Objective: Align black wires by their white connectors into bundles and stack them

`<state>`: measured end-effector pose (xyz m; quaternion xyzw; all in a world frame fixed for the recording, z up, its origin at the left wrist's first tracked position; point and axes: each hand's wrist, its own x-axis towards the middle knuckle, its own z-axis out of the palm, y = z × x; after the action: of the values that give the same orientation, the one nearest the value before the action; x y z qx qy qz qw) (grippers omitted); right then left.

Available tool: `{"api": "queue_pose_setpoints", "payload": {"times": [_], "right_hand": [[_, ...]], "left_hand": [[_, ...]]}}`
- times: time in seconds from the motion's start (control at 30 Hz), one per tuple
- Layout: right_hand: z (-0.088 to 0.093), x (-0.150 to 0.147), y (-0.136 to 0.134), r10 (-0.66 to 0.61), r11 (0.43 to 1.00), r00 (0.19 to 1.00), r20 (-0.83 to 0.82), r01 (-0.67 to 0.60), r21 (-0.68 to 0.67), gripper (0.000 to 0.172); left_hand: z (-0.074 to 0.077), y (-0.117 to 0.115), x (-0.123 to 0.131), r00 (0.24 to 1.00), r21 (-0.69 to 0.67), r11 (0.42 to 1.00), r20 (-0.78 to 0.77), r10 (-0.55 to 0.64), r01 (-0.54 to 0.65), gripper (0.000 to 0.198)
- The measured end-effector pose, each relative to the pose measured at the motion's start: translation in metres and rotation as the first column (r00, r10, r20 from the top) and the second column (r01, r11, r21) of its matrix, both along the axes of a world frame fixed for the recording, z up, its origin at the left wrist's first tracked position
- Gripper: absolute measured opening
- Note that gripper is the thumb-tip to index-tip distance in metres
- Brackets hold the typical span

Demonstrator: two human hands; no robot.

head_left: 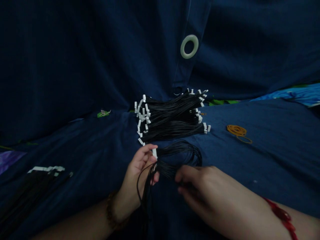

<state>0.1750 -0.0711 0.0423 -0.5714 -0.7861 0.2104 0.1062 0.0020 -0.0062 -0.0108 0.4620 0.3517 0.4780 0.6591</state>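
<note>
My left hand (pixel 141 173) grips a bundle of thin black cables (pixel 180 150) near its white connector end (pixel 154 153). From there the cables bend round in a loop to the right, and some strands hang down below the left hand. My right hand (pixel 200 186) is closed at the lower right part of the loop, its fingertips curled on the cables; part of its grip is hidden. Just beyond the hands lies a pile of black cable bundles (pixel 172 116) with white connectors at both ends.
Orange rubber bands (pixel 236 130) lie on the dark blue cloth (pixel 250 166) at right. More black cables with white connectors (pixel 46 169) lie at the lower left. A blue curtain with a pale ring (pixel 182 46) hangs behind. A small green scrap (pixel 103 113) lies at back left.
</note>
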Motion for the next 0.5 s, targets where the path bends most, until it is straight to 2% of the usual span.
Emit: {"api": "queue_pose_setpoints", "payload": {"times": [0.13,0.2,0.27,0.3,0.33,0.37,0.4,0.5], "right_hand": [[0.007,0.009,0.011,-0.003,1.0,0.967,-0.255,0.006,0.008,0.031],[0.015,0.021,0.017,0.009,0.983,0.908,-0.419,-0.086,-0.164,0.025],[0.02,0.034,0.026,-0.056,0.887,0.755,-0.654,-0.263,-0.38,0.021],[0.022,0.04,0.03,-0.122,0.848,0.64,-0.759,-0.33,-0.415,0.021],[0.022,0.045,0.034,-0.181,0.837,0.529,-0.829,-0.359,-0.412,0.021],[0.022,0.05,0.038,-0.213,0.857,0.443,-0.871,-0.343,-0.384,0.021],[0.021,0.053,0.042,-0.216,0.893,0.394,-0.893,-0.291,-0.344,0.019],[0.021,0.059,0.051,-0.166,0.981,0.368,-0.915,-0.032,-0.191,0.018]], "left_hand": [[-0.002,0.001,0.001,1.0,-0.001,1.0,-0.019,-0.015,0.015,0.027],[-0.004,0.002,0.002,1.0,-0.001,1.0,-0.006,0.0,0.0,0.027],[-0.006,0.002,0.002,1.0,0.014,1.0,0.003,0.018,-0.018,0.027],[-0.006,0.001,0.002,1.0,0.024,1.0,0.003,0.019,-0.019,0.028],[-0.006,0.001,0.003,1.0,0.036,0.999,0.003,0.023,-0.023,0.027],[-0.005,0.001,0.003,1.0,0.043,0.999,0.003,0.025,-0.025,0.027],[-0.004,0.0,0.002,1.0,0.044,0.999,0.004,0.027,-0.027,0.027],[-0.001,-0.002,0.002,0.999,0.036,0.999,-0.01,0.03,-0.03,0.028]]}}
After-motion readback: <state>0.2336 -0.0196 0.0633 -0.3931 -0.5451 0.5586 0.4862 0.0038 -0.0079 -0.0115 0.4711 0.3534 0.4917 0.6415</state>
